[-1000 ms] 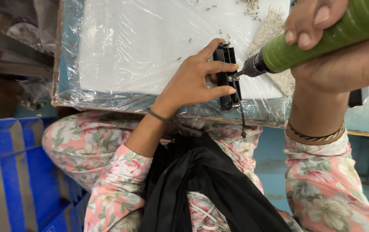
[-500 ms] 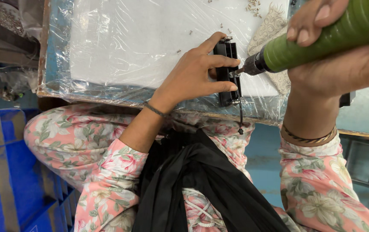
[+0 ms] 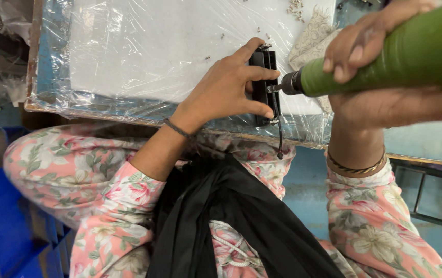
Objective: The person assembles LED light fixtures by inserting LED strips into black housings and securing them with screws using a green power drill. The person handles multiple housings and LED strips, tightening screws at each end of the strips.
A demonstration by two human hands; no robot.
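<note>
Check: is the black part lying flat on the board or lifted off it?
Flat. The black part rests on the wrapped board, left hand pinning it, driver tip against its side.

A small assembly workshop — plastic-wrapped workboard, scattered screws, green power screwdriver.

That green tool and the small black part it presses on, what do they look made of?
The green tool looks like matte plastic or a rubbery sleeve, with a shiny metal tip. The black part, steadied by the left hand, seems hard, dull plastic, though painted metal is possible.
</note>
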